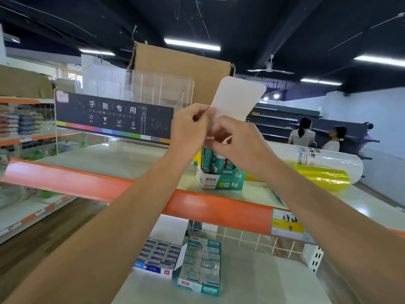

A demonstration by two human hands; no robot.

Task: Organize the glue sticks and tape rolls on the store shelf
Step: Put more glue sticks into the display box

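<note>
A teal and white display box of glue sticks stands upright on the top shelf, its white lid flap raised. My left hand pinches the flap's lower edge. My right hand grips the same spot at the flap's base, just above the glue sticks standing in the box. To the right lie wrapped tape rolls on their sides, one sleeve yellow, one clear.
A brown carton and a clear acrylic display with a dark sign stand behind. An orange shelf rail carries a yellow price tag. Two open boxes of small packs sit on the lower shelf. People stand far right.
</note>
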